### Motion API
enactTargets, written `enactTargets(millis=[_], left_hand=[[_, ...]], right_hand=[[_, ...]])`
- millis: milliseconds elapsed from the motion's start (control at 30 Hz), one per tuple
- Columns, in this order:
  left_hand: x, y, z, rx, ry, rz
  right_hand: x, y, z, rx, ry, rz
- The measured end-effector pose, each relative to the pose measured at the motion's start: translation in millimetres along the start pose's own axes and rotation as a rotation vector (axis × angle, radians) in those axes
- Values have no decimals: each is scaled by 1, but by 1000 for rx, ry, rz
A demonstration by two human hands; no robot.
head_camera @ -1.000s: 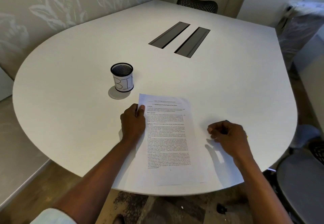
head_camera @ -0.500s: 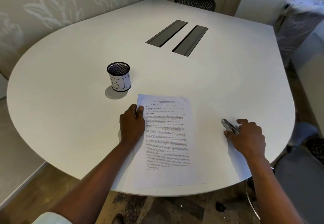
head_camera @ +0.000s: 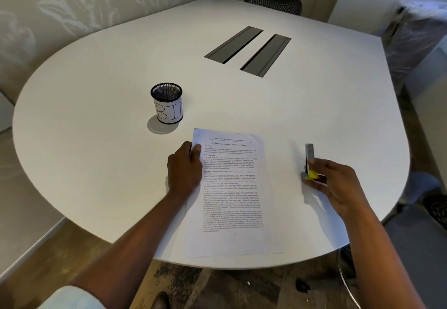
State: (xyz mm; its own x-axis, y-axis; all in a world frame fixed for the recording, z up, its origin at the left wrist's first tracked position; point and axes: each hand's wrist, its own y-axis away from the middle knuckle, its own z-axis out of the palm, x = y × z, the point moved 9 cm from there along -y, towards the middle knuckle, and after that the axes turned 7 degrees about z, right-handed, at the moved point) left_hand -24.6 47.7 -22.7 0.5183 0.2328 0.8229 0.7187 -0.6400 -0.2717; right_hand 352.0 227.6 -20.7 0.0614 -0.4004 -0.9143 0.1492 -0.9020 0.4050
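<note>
A printed sheet of paper (head_camera: 232, 187) lies near the front edge of the white table (head_camera: 96, 139). My left hand (head_camera: 185, 168) holds the sheet's upper left edge, thumb on top of the page and fingers curled at the edge. To the right of the sheet, my right hand (head_camera: 336, 185) grips a small metal and yellow tool (head_camera: 310, 163), which looks like a stapler, lifted with its silver end pointing up.
A black mesh cup (head_camera: 167, 103) labelled "BIN" stands left of centre, just beyond the paper. Two dark cable slots (head_camera: 246, 50) are set in the table's middle. A mesh chair (head_camera: 273, 0) is at the far side, another chair (head_camera: 435, 209) at the right.
My right hand moved rightward off the paper's side, took hold of the metal and yellow tool on the table and raised it. My left hand stayed on the sheet.
</note>
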Motion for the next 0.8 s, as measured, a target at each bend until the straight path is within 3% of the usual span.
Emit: enactTargets(millis=[133, 333, 467, 633, 800], left_hand=[[-2, 2, 1, 7, 0, -11], [-1, 0, 1, -11, 7, 3], [3, 0, 3, -33, 23, 49], [6, 0, 6, -53, -15, 85], [9, -1, 4, -27, -26, 119]], right_hand=[[-8, 5, 41, -271, -296, 5], [-25, 11, 106, -484, -394, -82], [-37, 18, 146, -517, -356, -166], [-54, 21, 194, -419, -105, -388], [-59, 16, 235, -445, 15, -439]])
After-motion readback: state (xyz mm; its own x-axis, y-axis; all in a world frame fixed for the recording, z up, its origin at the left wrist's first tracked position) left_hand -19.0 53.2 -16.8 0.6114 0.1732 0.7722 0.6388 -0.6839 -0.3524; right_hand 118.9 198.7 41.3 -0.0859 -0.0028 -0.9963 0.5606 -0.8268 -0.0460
